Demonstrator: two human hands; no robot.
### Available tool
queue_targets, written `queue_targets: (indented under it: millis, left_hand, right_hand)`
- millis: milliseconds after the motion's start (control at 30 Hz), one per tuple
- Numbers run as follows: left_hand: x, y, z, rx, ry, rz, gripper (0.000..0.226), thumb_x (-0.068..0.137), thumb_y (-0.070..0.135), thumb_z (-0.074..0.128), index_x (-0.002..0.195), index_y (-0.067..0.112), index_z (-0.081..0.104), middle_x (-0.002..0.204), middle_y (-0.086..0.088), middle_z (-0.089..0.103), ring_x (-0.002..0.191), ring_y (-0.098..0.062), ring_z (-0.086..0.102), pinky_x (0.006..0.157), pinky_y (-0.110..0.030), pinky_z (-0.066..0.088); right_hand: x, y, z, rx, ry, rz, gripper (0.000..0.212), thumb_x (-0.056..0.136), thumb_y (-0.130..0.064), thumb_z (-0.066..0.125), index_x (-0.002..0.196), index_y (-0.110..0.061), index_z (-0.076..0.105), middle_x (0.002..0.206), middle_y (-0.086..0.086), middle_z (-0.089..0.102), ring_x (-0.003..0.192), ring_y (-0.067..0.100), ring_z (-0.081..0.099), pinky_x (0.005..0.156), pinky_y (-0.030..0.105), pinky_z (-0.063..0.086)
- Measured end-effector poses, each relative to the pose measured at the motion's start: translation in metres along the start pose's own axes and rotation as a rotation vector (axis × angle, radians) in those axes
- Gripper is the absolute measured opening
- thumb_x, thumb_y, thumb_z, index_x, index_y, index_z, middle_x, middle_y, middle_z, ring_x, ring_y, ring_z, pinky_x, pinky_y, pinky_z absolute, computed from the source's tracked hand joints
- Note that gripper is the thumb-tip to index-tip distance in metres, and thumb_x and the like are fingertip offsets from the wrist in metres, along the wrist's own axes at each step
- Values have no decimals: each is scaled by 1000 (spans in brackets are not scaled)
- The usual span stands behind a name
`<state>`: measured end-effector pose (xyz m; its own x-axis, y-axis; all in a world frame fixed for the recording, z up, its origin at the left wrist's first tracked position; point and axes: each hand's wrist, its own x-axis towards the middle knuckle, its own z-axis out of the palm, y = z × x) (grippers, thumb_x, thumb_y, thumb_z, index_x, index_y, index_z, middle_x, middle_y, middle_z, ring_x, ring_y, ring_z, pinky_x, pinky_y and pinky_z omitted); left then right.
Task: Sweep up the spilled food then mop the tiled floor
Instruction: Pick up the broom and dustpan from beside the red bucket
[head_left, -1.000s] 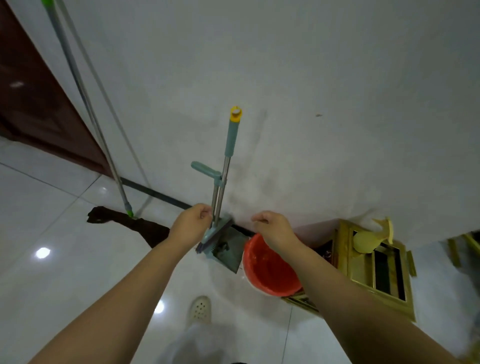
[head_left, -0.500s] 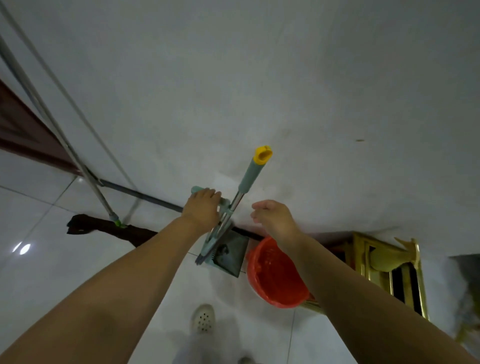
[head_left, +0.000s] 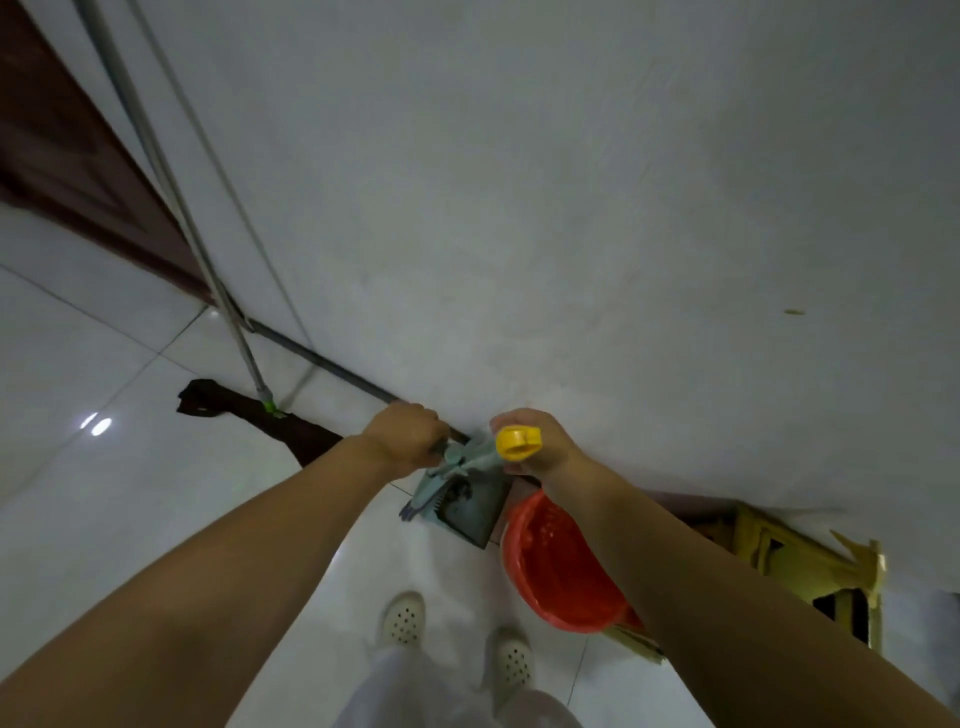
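Observation:
A teal broom-and-dustpan set stands against the white wall. Its grey dustpan (head_left: 468, 513) rests on the tiled floor (head_left: 104, 493), with the broom's bristles (head_left: 414, 511) at the pan's left edge. The broom handle tilts toward me, so its yellow cap (head_left: 518, 442) faces the camera. My left hand (head_left: 402, 439) is shut on the teal side handle of the set. My right hand (head_left: 545, 441) is curled around the broom handle just behind the yellow cap. A mop with a metal pole (head_left: 171, 192) leans on the wall at the left, its dark cloth head (head_left: 234, 410) on the floor.
A red bucket (head_left: 561, 571) sits right of the dustpan, under my right forearm. A yellow-gold stand (head_left: 800, 566) is against the wall further right. A dark red door (head_left: 57, 156) is at the far left. My feet in white shoes (head_left: 402, 618) stand just behind the dustpan.
The broom handle has tipped from upright toward me. My right hand, open-fingered beside it before, now wraps the handle top. My left hand stays on the teal handle.

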<state>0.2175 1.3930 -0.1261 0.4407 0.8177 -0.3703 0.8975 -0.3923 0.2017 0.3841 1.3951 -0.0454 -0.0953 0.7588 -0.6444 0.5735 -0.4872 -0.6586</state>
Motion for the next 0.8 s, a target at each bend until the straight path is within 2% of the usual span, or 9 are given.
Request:
queue_targets:
  millis: [67, 133, 200, 267, 367, 467, 567, 667, 800]
  left_hand:
    - [-12, 6, 3, -83, -41, -42, 29, 90, 35, 53, 106, 13, 63, 108, -6, 62, 99, -22, 57, 72, -25, 34]
    - [-25, 14, 7, -131, -93, -104, 29, 90, 34, 53, 106, 11, 61, 108, -7, 61, 99, -23, 57, 70, -26, 35]
    - [-40, 27, 12, -172, -136, -180, 31, 92, 37, 51, 107, 11, 60, 108, -7, 61, 98, -24, 58, 72, -30, 41]
    - [-56, 45, 19, -229, -138, -268, 35, 92, 39, 50, 107, 10, 60, 106, -8, 62, 96, -25, 59, 76, -34, 46]
    - [-83, 80, 33, -293, -85, -385, 35, 91, 41, 52, 104, 10, 59, 101, -8, 62, 93, -25, 59, 77, -35, 48]
    - [-112, 119, 48, -384, -53, -538, 31, 88, 46, 53, 93, 16, 57, 84, 0, 55, 82, -19, 56, 68, -31, 46]
    - [-141, 158, 67, -502, -4, -708, 27, 86, 48, 55, 79, 23, 48, 73, 6, 47, 72, -14, 49, 57, -24, 36]
    - [-177, 191, 86, -783, 87, -891, 29, 84, 41, 62, 71, 23, 45, 76, 2, 56, 69, -15, 56, 52, -22, 42]
    - [-226, 234, 102, -1172, 303, -1096, 24, 82, 29, 69, 75, 18, 49, 71, -3, 64, 61, -16, 68, 50, -26, 55]
  right_hand:
    - [-10, 3, -2, 39, -54, 56, 19, 89, 14, 45, 98, 30, 50, 86, 47, 41, 60, 18, 42, 51, 18, 28]
    - [-18, 8, -6, 43, -141, 77, 8, 88, 12, 51, 81, 17, 53, 84, 46, 44, 62, 20, 44, 50, 18, 31]
    - [-22, 14, -9, 21, -262, 51, 20, 85, 7, 59, 71, -5, 52, 72, 20, 51, 58, 16, 46, 53, 20, 33]
    - [-29, 20, -10, -19, -374, 28, 27, 89, 4, 54, 67, -11, 50, 68, 10, 51, 57, 14, 47, 54, 23, 36]
    - [-43, 31, -16, 15, -510, 68, 29, 98, 1, 43, 74, -14, 51, 62, 3, 59, 56, 15, 53, 52, 28, 46]
    - [-61, 46, -25, -46, -647, 122, 17, 101, -8, 43, 92, -6, 58, 56, 1, 65, 50, 13, 63, 49, 23, 53]
    - [-80, 55, -14, -255, -786, 242, 30, 95, -32, 54, 80, -6, 61, 58, 9, 63, 45, 14, 62, 48, 23, 55]
    - [-101, 59, 10, -486, -891, 303, 52, 90, -53, 51, 79, -2, 61, 59, 11, 66, 45, 15, 63, 45, 18, 52]
    - [-134, 59, 46, -653, -988, 303, 56, 86, -55, 52, 83, 0, 67, 61, 9, 69, 48, 15, 65, 42, 16, 48]
